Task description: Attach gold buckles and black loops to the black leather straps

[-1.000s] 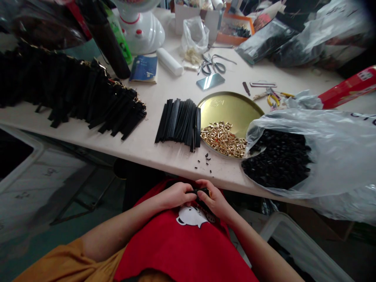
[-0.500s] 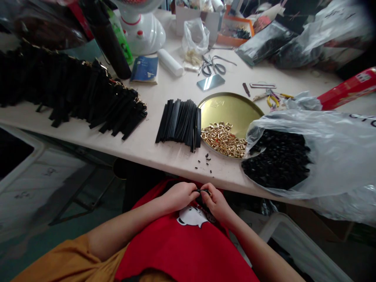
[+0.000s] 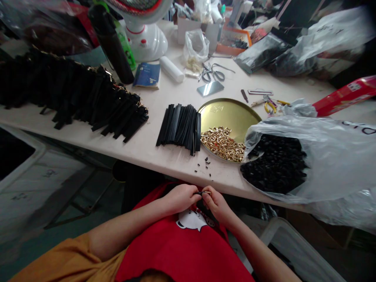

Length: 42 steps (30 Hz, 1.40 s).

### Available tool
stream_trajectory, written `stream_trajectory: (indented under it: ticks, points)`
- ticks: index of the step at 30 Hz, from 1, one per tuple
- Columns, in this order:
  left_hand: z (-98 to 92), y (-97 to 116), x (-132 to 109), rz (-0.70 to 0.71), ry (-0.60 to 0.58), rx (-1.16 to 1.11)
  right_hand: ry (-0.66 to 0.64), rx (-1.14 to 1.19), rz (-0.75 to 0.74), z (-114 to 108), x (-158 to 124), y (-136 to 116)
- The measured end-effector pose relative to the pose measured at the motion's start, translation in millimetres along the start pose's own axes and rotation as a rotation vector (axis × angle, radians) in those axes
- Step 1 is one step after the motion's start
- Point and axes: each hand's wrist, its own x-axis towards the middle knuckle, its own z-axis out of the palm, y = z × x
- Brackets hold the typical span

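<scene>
Close together over the red apron (image 3: 188, 250), my two hands meet in front of the table edge. My left hand (image 3: 182, 198) pinches one end of a small black strap (image 3: 199, 193). The fingers of my right hand (image 3: 216, 202) are closed on its other end, where a small gold-coloured bit shows. Fingers hide most of the strap. Beyond my hands lie a bundle of black straps (image 3: 179, 127) and a gold tray (image 3: 229, 111) with a heap of gold buckles (image 3: 223, 145). A plastic bag (image 3: 331, 156) spills small black pieces (image 3: 274, 164) at the right.
A long pile of black straps with gold fittings (image 3: 88, 94) covers the table's left. Further back are a dark bottle (image 3: 113, 47), a blue booklet (image 3: 147, 75), a white roll (image 3: 172, 69), scissors (image 3: 211, 72) and yellow-handled pliers (image 3: 270, 107). Black scraps (image 3: 207, 160) lie near the front edge.
The camera view has tilted up slightly, so the table sits lower. Both hands keep their grip; the black strap between them looked looped before and now appears straighter.
</scene>
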Motion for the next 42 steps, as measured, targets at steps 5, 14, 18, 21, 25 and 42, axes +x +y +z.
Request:
stream_trajectory:
  ticks: [5,14,18,21,25,42]
  points:
    - [-19.2,-5,-5,-0.016,-0.038,-0.015,0.039,-0.273,-0.247,-11,11,-16]
    - [-93.1,-70,-8,-0.234,0.544,0.28,0.36,-0.607,-0.483,-21,60,-24]
    - [-141.1,-123,2,-0.407,0.741,0.385,0.39,-0.582,-0.431,-32,71,-4]
    - [-156.6,-131,12,-0.456,0.824,0.443,0.422,-0.505,-0.429,-35,75,6]
    - [-157.0,-105,39,-0.344,0.698,0.475,0.445,-0.407,-0.432,-35,76,8]
    - [-166.0,-58,61,-0.271,0.723,0.391,0.462,-0.385,-0.453,-32,75,-4]
